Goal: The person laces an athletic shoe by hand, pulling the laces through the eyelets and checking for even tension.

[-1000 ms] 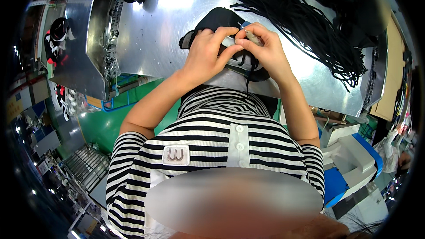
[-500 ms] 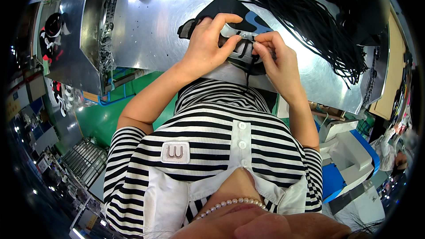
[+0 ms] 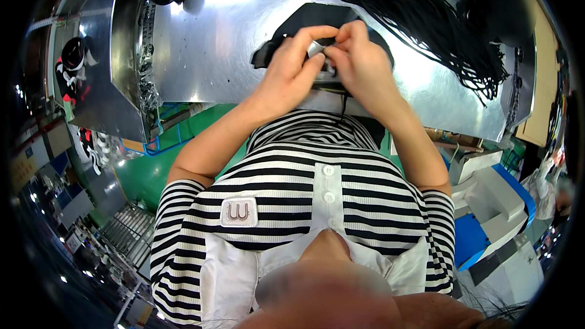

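left hand (image 3: pixel 289 74) grips a black shoe (image 3: pixel 312 17). right hand (image 3: pixel 365 68) curls over it (whether it grips anything, i can't tell).

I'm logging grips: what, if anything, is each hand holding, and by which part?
The left hand holds a black shoe upper at its pale strip. The right hand is close beside; what it grips, if anything, cannot be told.
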